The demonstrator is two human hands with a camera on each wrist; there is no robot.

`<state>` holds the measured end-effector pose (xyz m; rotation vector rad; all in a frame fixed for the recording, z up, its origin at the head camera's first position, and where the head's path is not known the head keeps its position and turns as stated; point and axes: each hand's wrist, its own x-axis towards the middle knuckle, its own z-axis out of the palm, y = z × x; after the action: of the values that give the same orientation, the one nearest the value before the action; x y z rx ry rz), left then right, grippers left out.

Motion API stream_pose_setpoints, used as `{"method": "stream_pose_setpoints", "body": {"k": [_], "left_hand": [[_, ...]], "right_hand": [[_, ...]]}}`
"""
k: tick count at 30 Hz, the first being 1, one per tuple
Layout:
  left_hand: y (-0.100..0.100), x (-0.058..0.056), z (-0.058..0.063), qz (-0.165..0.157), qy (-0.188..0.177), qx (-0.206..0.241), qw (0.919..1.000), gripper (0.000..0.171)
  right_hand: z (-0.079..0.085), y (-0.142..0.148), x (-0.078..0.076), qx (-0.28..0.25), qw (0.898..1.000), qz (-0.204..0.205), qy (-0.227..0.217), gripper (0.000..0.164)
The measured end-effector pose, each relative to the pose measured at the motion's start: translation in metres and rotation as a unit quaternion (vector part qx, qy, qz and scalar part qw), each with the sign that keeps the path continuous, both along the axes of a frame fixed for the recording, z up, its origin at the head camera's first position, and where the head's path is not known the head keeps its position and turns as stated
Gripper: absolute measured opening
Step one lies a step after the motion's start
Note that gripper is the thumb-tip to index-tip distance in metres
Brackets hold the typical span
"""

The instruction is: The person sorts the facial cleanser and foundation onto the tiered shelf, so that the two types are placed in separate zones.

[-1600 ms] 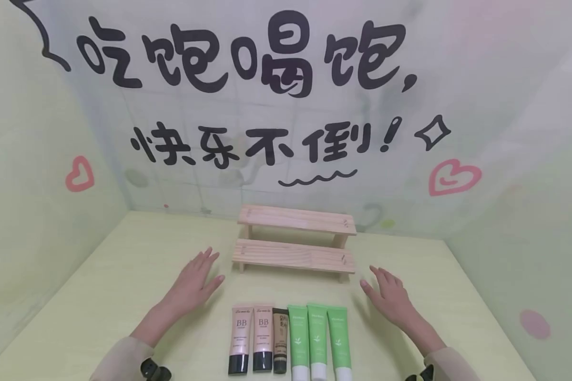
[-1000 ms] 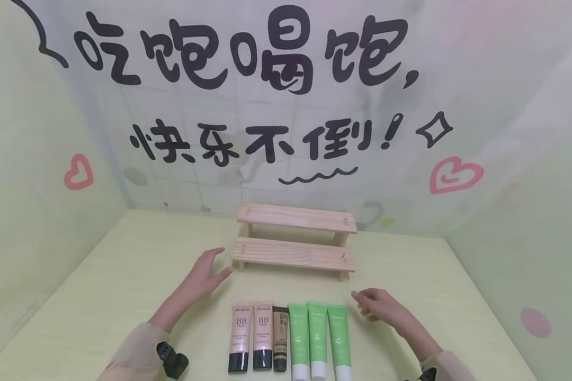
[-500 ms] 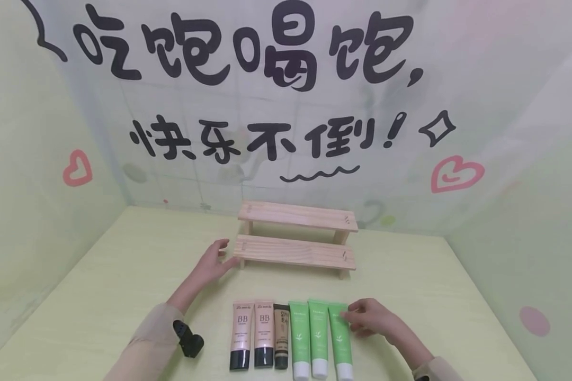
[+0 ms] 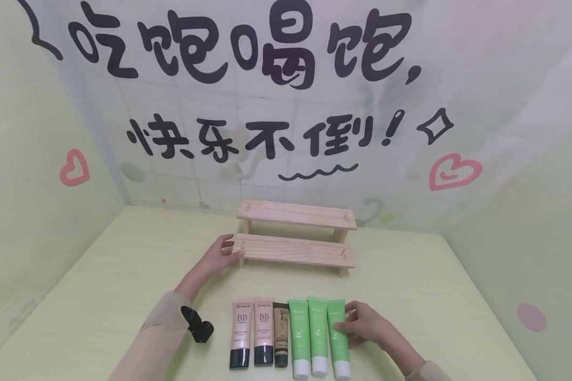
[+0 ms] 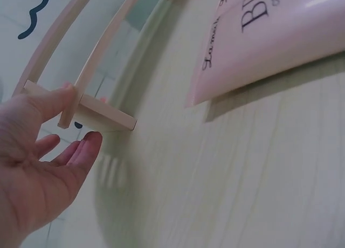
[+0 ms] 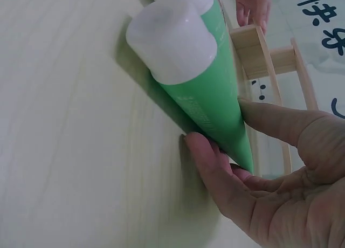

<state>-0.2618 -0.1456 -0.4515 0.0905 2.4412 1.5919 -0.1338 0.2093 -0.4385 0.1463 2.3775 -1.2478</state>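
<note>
My right hand (image 4: 369,325) pinches the rightmost green tube (image 4: 338,346), thumb on its upper face and fingers along its right side. That tube lies face up, its white cap (image 6: 175,43) towards me. My left hand (image 4: 219,256) is at the left end of a two-step wooden stand (image 4: 295,251). In the left wrist view its thumb (image 5: 59,100) touches the front board's end, while the other fingers (image 5: 89,151) stay loosely bent below, apart from the wood. Two more green tubes (image 4: 299,333) lie to the left of the pinched one.
Left of the green tubes lie a slim brown tube (image 4: 282,330) and two pink BB cream tubes (image 4: 241,328) with black caps. Behind the stand rises a printed backdrop (image 4: 267,106). Side walls (image 4: 43,238) flank the pale yellow table (image 4: 100,296).
My left hand has moved forward and right to the stand's end. My right hand has come down and inward from beside the row, and now pinches the rightmost green tube.
</note>
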Motion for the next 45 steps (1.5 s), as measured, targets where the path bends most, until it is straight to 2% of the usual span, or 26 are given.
{"method": "stream_pose_setpoints", "body": {"k": [8,16,20,32,36,45], "left_hand": [[0.000,-0.007,0.002,-0.005,-0.031,0.030,0.9991,0.074],[0.000,-0.010,0.003,-0.023,-0.040,0.028,0.9985,0.071],[0.000,-0.010,0.004,-0.020,-0.047,0.029,0.9983,0.070],[0.004,-0.007,0.007,0.024,-0.074,0.049,0.9958,0.066],[0.006,-0.006,0.008,0.029,-0.080,0.059,0.9946,0.065],[0.005,-0.006,0.001,0.030,-0.077,0.105,0.9910,0.062]], "right_hand": [[0.000,-0.003,0.001,0.000,1.000,-0.011,0.000,0.058],[-0.001,-0.007,0.003,0.008,1.000,-0.028,-0.004,0.054],[-0.001,-0.009,0.003,0.014,0.999,-0.035,0.001,0.053],[-0.003,-0.013,0.005,0.029,0.999,-0.037,0.006,0.055],[-0.003,-0.013,0.003,0.024,0.999,-0.035,0.009,0.052],[-0.002,-0.005,0.000,0.005,0.999,-0.027,0.019,0.056]]}}
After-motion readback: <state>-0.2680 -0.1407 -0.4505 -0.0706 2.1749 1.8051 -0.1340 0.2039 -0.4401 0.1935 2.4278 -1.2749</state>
